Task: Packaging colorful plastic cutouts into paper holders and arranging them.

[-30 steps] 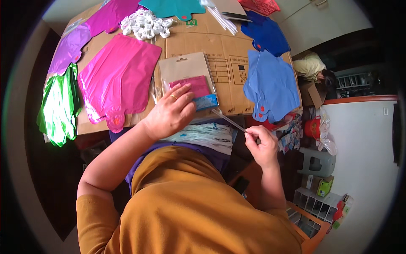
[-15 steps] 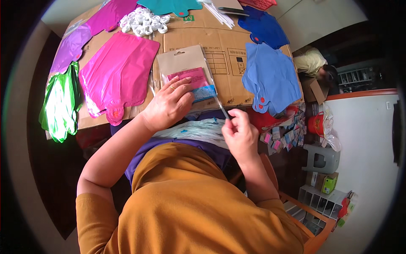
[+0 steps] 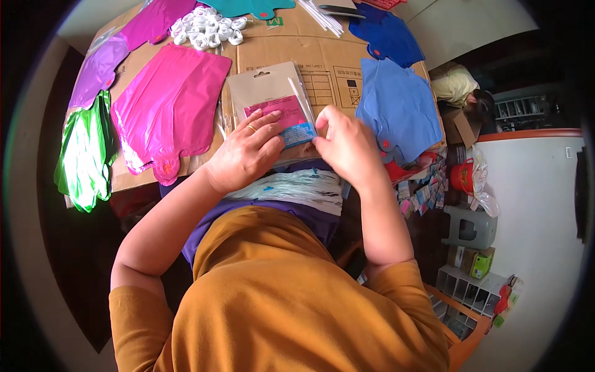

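Observation:
A flat packet (image 3: 251, 87) of clear plastic with a beige hang-hole card and a pink and blue lower part lies on the cardboard before me. My left hand (image 3: 245, 152) rests on its lower left, fingers stretched out over the pink part. Along the packet's right side runs a thin white stick (image 3: 299, 96), seemingly under the clear plastic. My right hand (image 3: 347, 146) is closed at the packet's lower right corner, thumb and forefinger by the stick's lower end. Exactly what sits between those fingertips is partly hidden.
Foil balloons surround the packet: pink (image 3: 170, 99), green (image 3: 87, 155), light blue (image 3: 400, 111), dark blue (image 3: 387, 37). White ribbon coils (image 3: 207, 28) and white sticks (image 3: 321, 17) lie at the back. White strands (image 3: 291, 192) cover my lap. A person (image 3: 455, 87) bends at the right.
My right hand has moved up and forward to the packet's corner. The stick, whose end stuck out below the packet, now lies within its outline. My left hand has stayed put.

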Demonstrator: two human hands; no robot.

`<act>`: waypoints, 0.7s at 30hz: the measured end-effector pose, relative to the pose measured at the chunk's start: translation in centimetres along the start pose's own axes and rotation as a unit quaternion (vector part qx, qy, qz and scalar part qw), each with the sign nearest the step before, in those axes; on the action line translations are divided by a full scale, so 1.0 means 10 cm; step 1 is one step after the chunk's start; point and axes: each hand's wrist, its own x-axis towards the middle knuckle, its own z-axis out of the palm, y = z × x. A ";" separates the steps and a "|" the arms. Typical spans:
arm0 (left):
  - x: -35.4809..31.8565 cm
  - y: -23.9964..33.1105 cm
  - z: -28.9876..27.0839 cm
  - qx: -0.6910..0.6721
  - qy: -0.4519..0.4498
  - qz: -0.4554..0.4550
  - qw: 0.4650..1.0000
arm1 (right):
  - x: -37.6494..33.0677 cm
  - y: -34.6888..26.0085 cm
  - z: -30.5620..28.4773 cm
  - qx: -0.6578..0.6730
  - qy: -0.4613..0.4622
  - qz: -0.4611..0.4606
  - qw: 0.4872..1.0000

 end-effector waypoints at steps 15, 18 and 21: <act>0.03 -0.05 -0.05 -0.092 -0.007 -0.041 0.995 | -0.15 0.24 -0.08 0.061 0.044 -0.040 0.996; 0.04 -0.05 -0.05 -0.114 -0.011 -0.051 0.992 | -0.32 0.23 0.03 0.065 0.112 -0.130 0.983; 0.06 -0.04 -0.06 -0.106 -0.017 -0.043 0.993 | -0.34 0.31 0.15 0.058 0.129 -0.155 0.978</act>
